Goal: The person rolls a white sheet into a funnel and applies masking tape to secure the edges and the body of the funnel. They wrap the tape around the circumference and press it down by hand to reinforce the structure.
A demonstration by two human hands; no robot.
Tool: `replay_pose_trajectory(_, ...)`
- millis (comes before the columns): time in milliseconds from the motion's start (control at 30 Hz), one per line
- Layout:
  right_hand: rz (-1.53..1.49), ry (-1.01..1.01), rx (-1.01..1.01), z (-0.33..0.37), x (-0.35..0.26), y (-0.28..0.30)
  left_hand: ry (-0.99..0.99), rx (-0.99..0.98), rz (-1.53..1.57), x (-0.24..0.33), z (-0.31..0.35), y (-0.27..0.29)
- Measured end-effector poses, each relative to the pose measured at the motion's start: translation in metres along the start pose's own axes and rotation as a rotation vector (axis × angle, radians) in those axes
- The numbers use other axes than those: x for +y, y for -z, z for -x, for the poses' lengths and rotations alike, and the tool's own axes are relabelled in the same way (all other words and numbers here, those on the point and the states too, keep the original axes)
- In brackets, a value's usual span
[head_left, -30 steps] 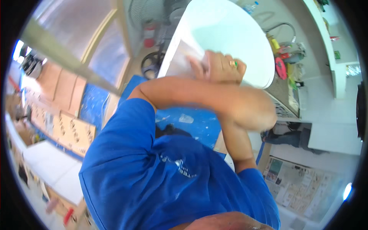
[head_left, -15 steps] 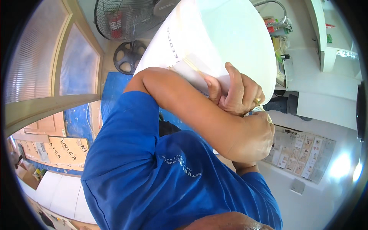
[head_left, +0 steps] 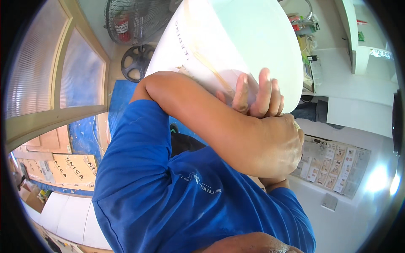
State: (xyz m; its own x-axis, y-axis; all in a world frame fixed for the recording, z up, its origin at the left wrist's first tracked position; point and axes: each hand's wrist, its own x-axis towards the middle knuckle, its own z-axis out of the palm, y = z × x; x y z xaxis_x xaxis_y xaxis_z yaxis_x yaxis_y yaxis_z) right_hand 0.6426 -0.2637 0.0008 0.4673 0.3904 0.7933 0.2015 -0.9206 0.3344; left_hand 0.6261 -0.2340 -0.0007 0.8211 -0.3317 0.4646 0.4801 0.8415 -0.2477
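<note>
A large white object fills the upper middle, its broad pale face meeting a lettered side along a slanting edge. Whether it is a board or a roll I cannot tell. A strip of tan tape runs down the lettered side to that edge. My right hand lies at the edge with fingers stretched apart, its palm hidden behind my left arm. Crossing in front, my left hand is closed in a fist just below the object. Something pale yellow peeks out past its knuckles, too hidden to name.
A black standing fan with a round base stands at the far left. Beside it are ribbed glass panels in a wooden frame. Blue sheeting covers the floor. On the right are white cabinets and a cluttered ledge.
My right hand's fingers have gone from bunched around the tape's end to spread against the edge. My left fist has risen slightly, covering more of the right hand. The tape now lies along the side.
</note>
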Motion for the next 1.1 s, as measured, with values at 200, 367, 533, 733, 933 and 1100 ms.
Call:
replay_pose_trajectory(200,-0.015,-0.038,-0.047,0.004,-0.001,0.005,0.359,-0.234,-1.266,0.025,0.001,-0.012)
replay_pose_trajectory(367,-0.126,-0.025,-0.087,0.009,-0.001,-0.002,0.629,-1.205,-2.562,0.038,-0.014,-0.043)
replay_pose_trajectory(533,-0.472,-0.032,-0.504,0.037,0.030,0.065,0.579,-1.807,-2.276,0.036,-0.028,-0.066)
replay_pose_trajectory(733,-0.989,-0.088,-1.163,-0.021,0.181,0.174,-0.039,-1.510,-1.937,0.065,-0.032,-0.059)
replay_pose_trajectory(933,-0.885,-0.157,-0.991,-0.121,0.029,0.033,-0.294,-1.222,-1.716,0.061,-0.020,-0.039)
replay_pose_trajectory(1100,-0.697,-0.090,-1.123,-0.112,0.013,0.011,-0.287,-1.235,-1.679,0.037,-0.009,-0.034)
